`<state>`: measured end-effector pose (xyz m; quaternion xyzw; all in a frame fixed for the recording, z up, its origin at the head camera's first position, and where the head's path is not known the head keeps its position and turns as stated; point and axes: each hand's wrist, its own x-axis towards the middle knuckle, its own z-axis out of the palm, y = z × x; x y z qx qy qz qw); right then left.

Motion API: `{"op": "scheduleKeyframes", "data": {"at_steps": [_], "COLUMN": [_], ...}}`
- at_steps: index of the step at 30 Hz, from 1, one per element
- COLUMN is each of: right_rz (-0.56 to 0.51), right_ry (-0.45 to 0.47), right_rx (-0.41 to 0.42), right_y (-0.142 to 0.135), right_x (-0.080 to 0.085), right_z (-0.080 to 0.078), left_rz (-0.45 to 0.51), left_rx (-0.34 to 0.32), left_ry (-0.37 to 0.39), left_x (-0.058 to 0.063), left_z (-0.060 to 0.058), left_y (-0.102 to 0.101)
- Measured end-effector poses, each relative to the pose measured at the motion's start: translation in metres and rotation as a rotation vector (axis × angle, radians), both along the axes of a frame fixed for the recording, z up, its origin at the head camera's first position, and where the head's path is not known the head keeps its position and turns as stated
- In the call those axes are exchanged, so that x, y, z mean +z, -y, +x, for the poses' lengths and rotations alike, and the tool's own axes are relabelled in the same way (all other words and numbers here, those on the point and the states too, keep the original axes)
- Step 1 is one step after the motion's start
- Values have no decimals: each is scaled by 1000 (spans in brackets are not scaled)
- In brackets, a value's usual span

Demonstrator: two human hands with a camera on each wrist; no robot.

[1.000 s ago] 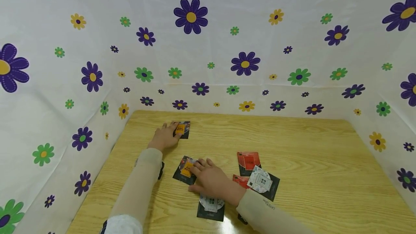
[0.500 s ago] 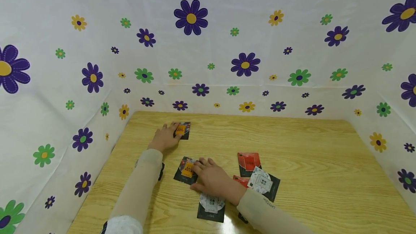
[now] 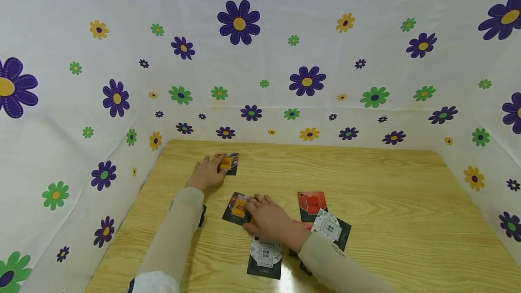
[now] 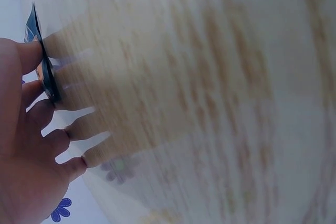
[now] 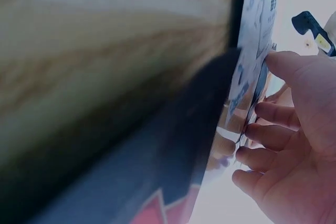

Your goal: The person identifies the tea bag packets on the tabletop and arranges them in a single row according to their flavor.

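Observation:
At the far left of the table, my left hand (image 3: 205, 175) rests its fingers on a flat, dark sachet with an orange label (image 3: 232, 165). In the left wrist view, the thumb and fingertips touch this thin sachet (image 4: 46, 69). Nearer the middle, my right hand (image 3: 268, 220) lies with its fingertips on the right edge of a second orange-label sachet (image 3: 236, 209). Just below that hand is a white-and-black sachet (image 3: 265, 259), its top edge near the palm. In the right wrist view, the thumb is close to a white-patterned sachet (image 5: 254, 30), and the fingers are loosely extended.
Right of the right hand, a red-and-black sachet (image 3: 312, 205) lies beside another white-and-black sachet (image 3: 331, 227). Another red one (image 3: 304, 225) is partly hidden under the right wrist. A white cloth with printed flowers (image 3: 264, 53) surrounds the wooden table (image 3: 378, 180).
My right hand has moved slightly right and away from me, and the orange-label sachet under its fingertips has slid and turned with it. The left hand has stayed in place.

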<state>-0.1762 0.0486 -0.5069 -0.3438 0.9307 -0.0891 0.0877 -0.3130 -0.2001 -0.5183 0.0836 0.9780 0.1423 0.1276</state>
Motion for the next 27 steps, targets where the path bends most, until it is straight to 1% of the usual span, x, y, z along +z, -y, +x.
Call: {"op": "scheduleKeyframes", "data": {"at_steps": [5, 11, 18, 27], "right_rz": [-19, -28, -37, -23], "right_ry": [8, -4, 24, 63], "right_rx": [-6, -4, -9, -38], "right_y": [-3, -6, -8, -11], "right_x": [0, -2, -1, -1], "right_z": [-4, -7, -11, -17], "left_rz": [-1, 2, -2, -3], "left_rx": [3, 4, 8, -2], "left_ry": [-22, -21, -16, -21], "left_x": [3, 2, 2, 7], "left_z": [3, 3, 3, 5], "left_y": [-1, -1, 0, -1]}}
